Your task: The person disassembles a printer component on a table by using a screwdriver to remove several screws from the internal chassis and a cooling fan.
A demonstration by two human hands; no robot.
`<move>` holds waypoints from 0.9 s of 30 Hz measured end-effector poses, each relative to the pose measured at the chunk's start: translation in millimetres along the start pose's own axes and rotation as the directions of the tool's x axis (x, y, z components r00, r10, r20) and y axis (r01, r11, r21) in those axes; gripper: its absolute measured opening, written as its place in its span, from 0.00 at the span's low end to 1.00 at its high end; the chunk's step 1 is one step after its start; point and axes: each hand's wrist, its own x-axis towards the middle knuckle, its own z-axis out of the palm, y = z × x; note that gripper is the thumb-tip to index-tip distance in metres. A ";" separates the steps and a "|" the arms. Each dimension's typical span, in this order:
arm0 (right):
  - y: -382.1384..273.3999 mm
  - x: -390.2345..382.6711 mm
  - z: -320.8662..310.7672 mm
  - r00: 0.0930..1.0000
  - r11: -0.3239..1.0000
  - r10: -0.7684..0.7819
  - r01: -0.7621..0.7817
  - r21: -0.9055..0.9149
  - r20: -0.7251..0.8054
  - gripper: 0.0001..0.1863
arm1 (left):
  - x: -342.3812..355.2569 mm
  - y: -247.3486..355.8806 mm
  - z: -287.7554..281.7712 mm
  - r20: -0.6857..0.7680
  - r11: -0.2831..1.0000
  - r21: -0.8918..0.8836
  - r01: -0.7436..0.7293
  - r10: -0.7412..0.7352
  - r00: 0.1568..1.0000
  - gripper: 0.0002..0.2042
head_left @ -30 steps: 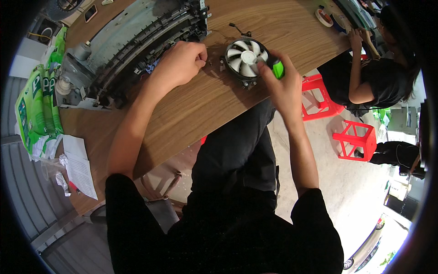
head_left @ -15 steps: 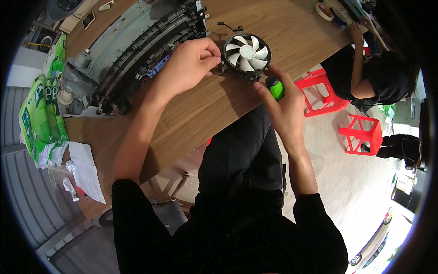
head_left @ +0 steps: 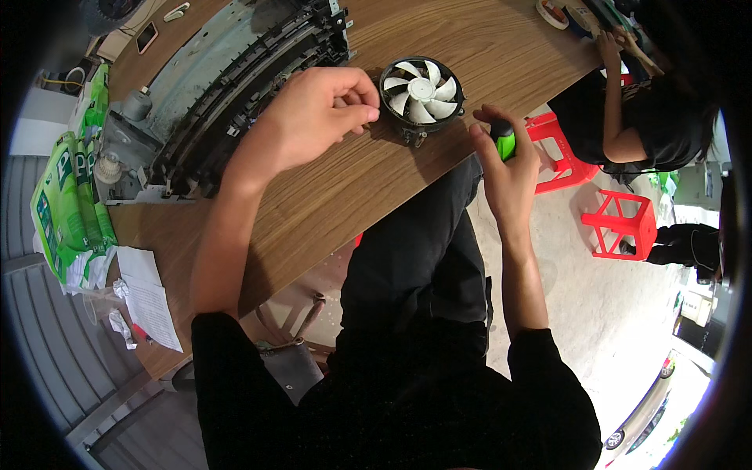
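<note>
A round cooling fan (head_left: 421, 90) with white blades and a black frame lies on the wooden table, blades facing up. A small screw post (head_left: 415, 139) sticks out on its near side. Just left of the fan is my left hand (head_left: 313, 113), fingers curled and thumb close to the index finger; whatever they may hold does not show. To the fan's right, past the table edge, my right hand (head_left: 509, 176) is wrapped round a screwdriver (head_left: 505, 141) with a green and black handle. Its shaft is hidden.
A stripped printer frame (head_left: 235, 78) fills the table's left. Beyond it lies a phone (head_left: 147, 37). Green bags (head_left: 70, 204) and a printed sheet (head_left: 149, 298) are at far left. Another person (head_left: 650, 117) sits at the right, near red stools (head_left: 623, 227). Tape rolls (head_left: 552, 14) lie far right.
The fan has turned, bringing a screw post to its near side and its cable out of sight. My right hand with the screwdriver has moved right, away from it; my left hand shifted slightly left.
</note>
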 end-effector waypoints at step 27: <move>-5.3 -27.5 -21.0 0.980 0.975 0.145 -0.165 0.151 0.139 0.18 | -13.8 -2.9 90.8 -0.208 0.611 0.764 -0.207 0.538 0.817 0.03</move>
